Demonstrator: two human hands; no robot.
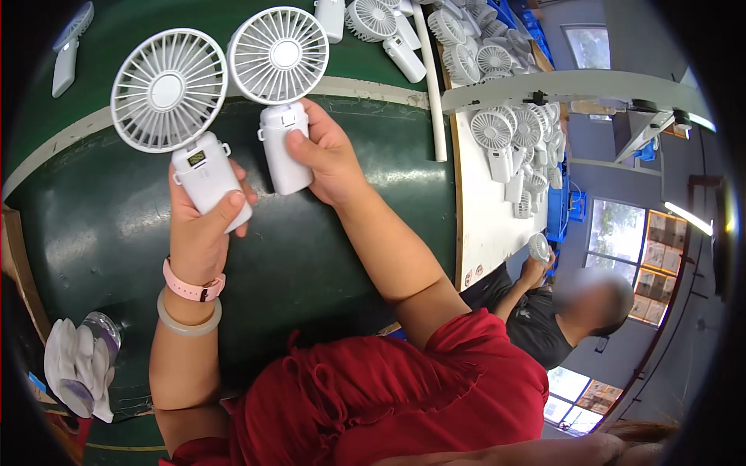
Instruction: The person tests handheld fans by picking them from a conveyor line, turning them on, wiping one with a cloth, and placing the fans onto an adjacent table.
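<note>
My left hand [203,213] is wrapped round the handle of a white handheld fan [203,175], whose small dark display is lit. Its round grille tilts up and to the left. Beside it, my right hand [330,151] grips a second white handheld fan [285,147] by the handle, thumb across the front. The two fan heads are side by side, nearly touching, above the dark green work surface [311,248]. No display shows on the fan in my right hand.
Another fan [68,58] lies at the far left, more fans [373,19] at the top. A white rail [435,101] borders a table [474,225] heaped with fans [528,140]. A co-worker [544,318] there holds a fan. White gloves [78,365] lie lower left.
</note>
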